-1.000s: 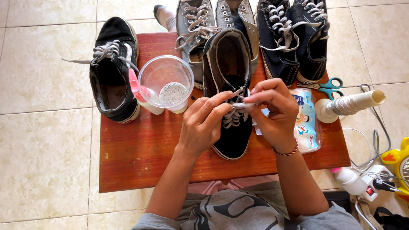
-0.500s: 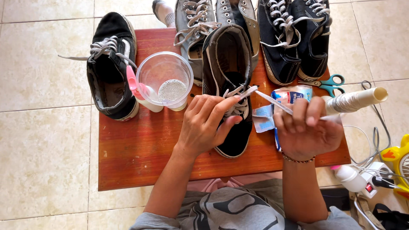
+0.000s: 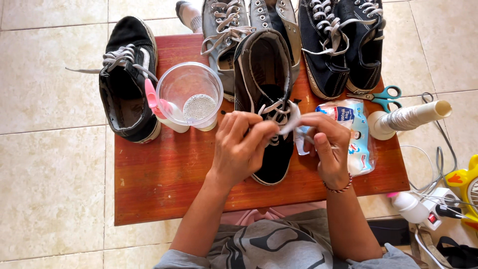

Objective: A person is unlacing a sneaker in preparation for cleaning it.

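At centre frame a matt black canvas shoe (image 3: 269, 99) with a white rubber edge is lying on a reddish, lightly glossy wooden table (image 3: 164, 174). A flat white cloth lace (image 3: 289, 119) is crossing it. Left of it a clear, shiny plastic cup (image 3: 189, 94) is catching light. At right, a glossy plastic packet (image 3: 356, 134) is gleaming. Smooth, faintly shiny beige tiles (image 3: 50, 174) are surrounding the table.

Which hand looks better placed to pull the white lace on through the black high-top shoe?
Probably the right hand: it pinches the free end of the white lace beside the black high-top shoe. The left hand lies over the shoe's eyelets, seemingly steadying it.
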